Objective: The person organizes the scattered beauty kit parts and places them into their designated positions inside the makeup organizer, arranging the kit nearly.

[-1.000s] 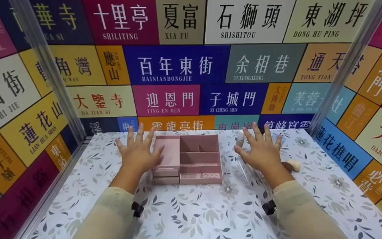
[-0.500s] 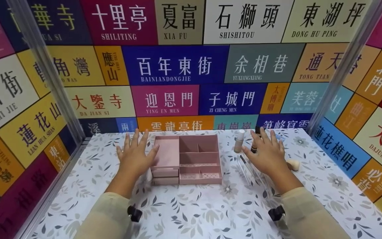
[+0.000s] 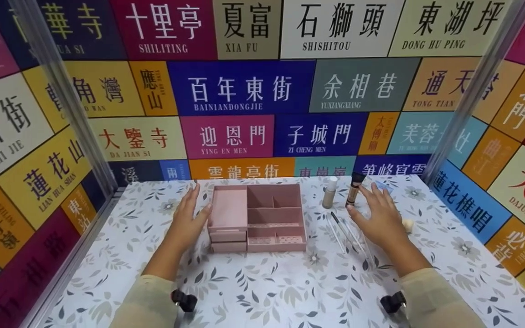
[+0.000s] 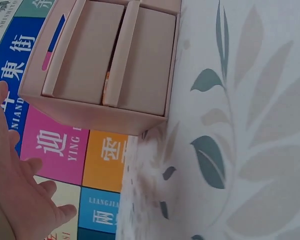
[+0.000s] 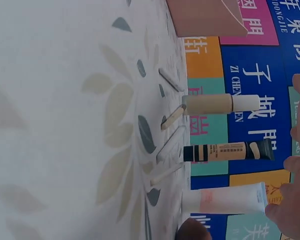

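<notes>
Where a sign-covered wall (image 3: 244,86) backs the patterned table (image 3: 262,291), a pink box (image 3: 229,207) stands toward the far side. Just left of it hangs the left hand (image 3: 188,221), fingers straight and slightly apart; the right hand (image 3: 378,218), fingers likewise spread, is farther right, near a bottle (image 3: 329,196), black tube (image 3: 352,193) and thin sticks (image 3: 337,233).

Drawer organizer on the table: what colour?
The organizer is pale pink; it shows best in the head view.
</notes>
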`<state>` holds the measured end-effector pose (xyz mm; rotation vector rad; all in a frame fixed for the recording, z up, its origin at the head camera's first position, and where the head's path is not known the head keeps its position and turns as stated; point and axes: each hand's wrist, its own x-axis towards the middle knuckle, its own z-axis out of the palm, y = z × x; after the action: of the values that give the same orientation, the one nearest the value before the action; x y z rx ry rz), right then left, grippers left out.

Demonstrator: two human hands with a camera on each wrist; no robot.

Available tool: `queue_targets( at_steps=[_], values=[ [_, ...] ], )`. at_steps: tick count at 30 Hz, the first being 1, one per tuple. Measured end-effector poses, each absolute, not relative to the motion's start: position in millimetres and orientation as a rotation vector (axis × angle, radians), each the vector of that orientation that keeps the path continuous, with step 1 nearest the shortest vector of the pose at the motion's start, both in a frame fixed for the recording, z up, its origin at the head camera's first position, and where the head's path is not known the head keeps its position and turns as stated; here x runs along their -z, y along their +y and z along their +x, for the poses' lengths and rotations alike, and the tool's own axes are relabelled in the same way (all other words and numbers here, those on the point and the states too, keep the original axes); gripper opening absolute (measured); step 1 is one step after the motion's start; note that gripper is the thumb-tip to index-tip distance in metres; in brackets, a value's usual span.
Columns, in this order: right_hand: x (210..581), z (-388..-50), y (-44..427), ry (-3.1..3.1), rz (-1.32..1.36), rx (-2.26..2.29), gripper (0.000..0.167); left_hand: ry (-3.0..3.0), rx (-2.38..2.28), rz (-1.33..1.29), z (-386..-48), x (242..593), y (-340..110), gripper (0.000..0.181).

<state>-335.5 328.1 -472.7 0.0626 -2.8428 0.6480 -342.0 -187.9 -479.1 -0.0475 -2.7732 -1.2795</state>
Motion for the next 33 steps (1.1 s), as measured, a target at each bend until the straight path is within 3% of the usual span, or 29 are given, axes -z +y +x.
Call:
queue_targets(
  at_steps=[13, 20, 33],
  values=[
    [482, -328, 343, -2.906, -0.040, -0.787, 0.096, -2.548, 1.880, -0.194, -332, 504, -192, 0.070],
    [486, -329, 352, -2.899, -0.170, -1.101, 0.101, -2.565, 2.004, -0.190, -332, 509, -189, 0.066],
    [506, -327, 360, -2.860, -0.318, -1.572, 0.071, -2.430, 2.314, -0.154, -333, 518, -184, 0.065]
  ],
)
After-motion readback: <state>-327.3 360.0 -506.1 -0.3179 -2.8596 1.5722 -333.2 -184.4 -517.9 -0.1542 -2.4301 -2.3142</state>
